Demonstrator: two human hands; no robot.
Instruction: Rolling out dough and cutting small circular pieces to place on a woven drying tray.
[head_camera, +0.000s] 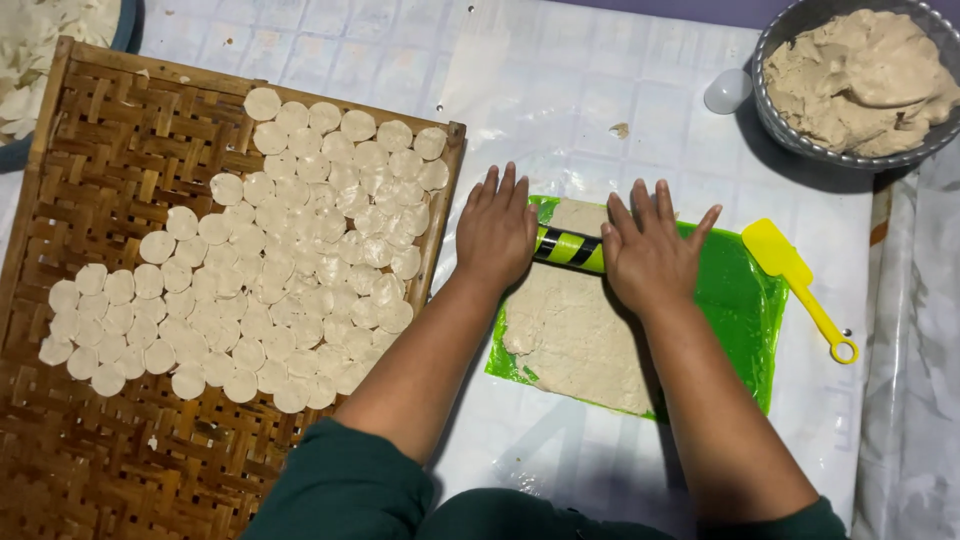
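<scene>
White sheeting; flat left grip (495, 230), right grip (648, 252) press roller (568, 246) between them.

Free room: bare plastic sheet (600, 110) beyond the green mat (735, 310). Obstacles: woven tray (110, 200) of dough discs (290, 260) just left; metal bowl (775, 120) far right; yellow scraper (800, 280) beside the mat's right edge; small white cup (727, 90) near the bowl.

A woven bamboo tray (90, 440) lies at the left, covered in rows of small pale dough discs (270, 270). A metal bowl (775, 120) of beige dough (860, 75) stands at the top right, with a small white cup (727, 91) just beside it. A yellow plastic scraper (795, 275) rests on the white plastic sheet (590, 90).
</scene>
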